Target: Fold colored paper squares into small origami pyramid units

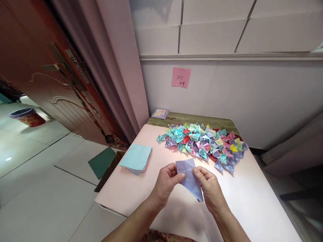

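Observation:
A lilac sheet of paper (189,178), partly folded, is held above the pink table top (131,188) between both hands. My left hand (165,185) pinches its left edge with thumb and fingers closed. My right hand (210,190) pinches its middle right part, fingers closed on it. Just beyond the hands lies a spread of several small folded paper pieces (202,144) in teal, pink, purple, red and yellow. A stack of square paper sheets (136,158), light blue on top, sits to the left of my hands.
A small pack of paper (160,113) lies at the table's far left corner on the wooden strip. A pink sticky note (181,77) hangs on the wall. A green sheet (101,162) lies on the floor tiles beside the table. A red door (37,77) and curtain stand left.

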Tool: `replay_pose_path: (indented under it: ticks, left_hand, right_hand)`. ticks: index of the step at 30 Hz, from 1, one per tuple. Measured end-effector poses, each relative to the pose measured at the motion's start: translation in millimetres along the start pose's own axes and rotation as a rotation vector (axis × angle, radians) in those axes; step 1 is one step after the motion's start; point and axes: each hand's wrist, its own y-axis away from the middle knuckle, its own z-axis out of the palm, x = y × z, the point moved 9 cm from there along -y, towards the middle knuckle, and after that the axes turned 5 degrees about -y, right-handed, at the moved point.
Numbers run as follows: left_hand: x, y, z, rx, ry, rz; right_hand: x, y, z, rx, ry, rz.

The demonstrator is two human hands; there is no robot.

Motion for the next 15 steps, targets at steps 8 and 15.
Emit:
replay_pose_path:
  ticks: [8,15]
  left_hand:
    - [3,0,4.3,-0.092,-0.083,0.037]
    - [35,7,-4.1,0.011,-0.423,0.302]
  right_hand:
    - [-2,0,2,0.007,0.002,0.002]
    - [2,1,6,-0.024,-0.088,0.088]
